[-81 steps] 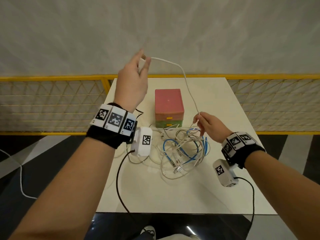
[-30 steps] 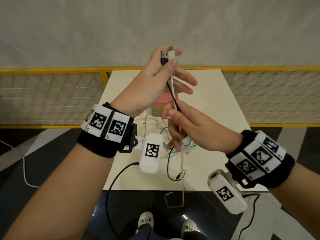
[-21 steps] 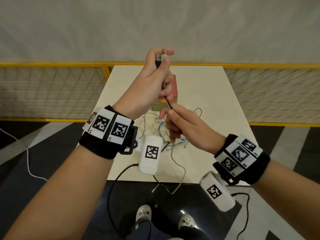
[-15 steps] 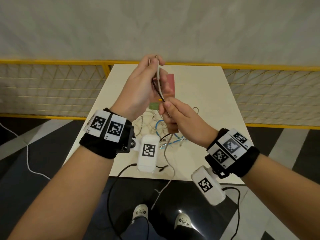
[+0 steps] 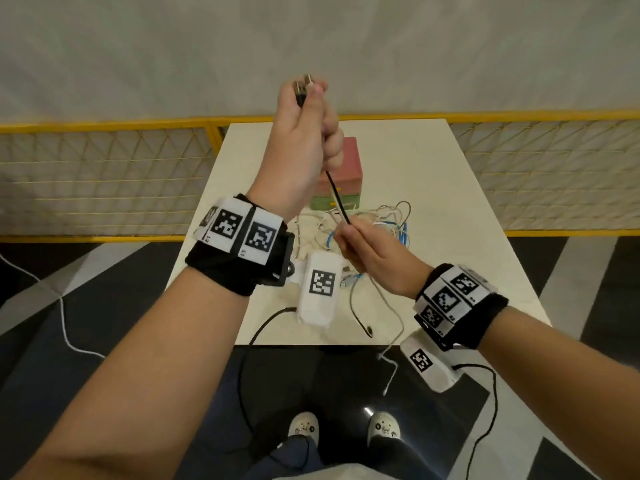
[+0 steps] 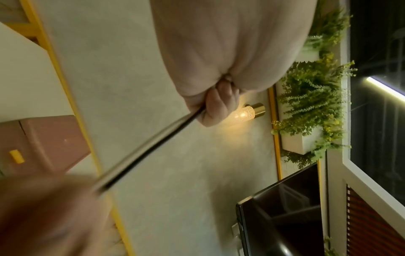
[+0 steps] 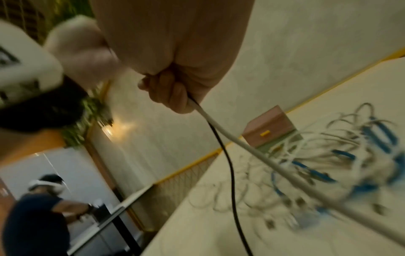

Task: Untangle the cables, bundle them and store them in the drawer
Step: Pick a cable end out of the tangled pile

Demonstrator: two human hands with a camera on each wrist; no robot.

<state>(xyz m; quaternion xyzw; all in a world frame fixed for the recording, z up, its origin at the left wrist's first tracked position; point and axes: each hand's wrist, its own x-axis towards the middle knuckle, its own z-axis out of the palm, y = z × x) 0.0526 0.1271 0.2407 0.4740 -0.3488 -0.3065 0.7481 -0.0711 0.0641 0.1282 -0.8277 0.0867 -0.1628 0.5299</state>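
My left hand (image 5: 311, 109) is raised above the table and grips the plug ends (image 5: 303, 86) of a black cable and a white cable. Both cables (image 5: 336, 199) run taut down to my right hand (image 5: 349, 233), which pinches them side by side. Their loose tails (image 5: 384, 306) hang below my right hand past the table's front edge. In the right wrist view curled fingers (image 7: 173, 93) hold the white cable (image 7: 263, 155) and the black cable (image 7: 228, 164). A tangle of white and blue cables (image 5: 384, 220) lies on the table in front of the pink and green drawer box (image 5: 349, 168).
The cream table (image 5: 450, 188) stands against a yellow mesh fence (image 5: 104, 178) and a grey wall. Dark floor lies below the front edge, with my feet (image 5: 304, 424) on it. Another person (image 7: 37, 216) stands far off in the right wrist view.
My left hand has lifted the two plug ends higher, while my right hand has slid down the cables. The stretch between my hands is longer and straighter.
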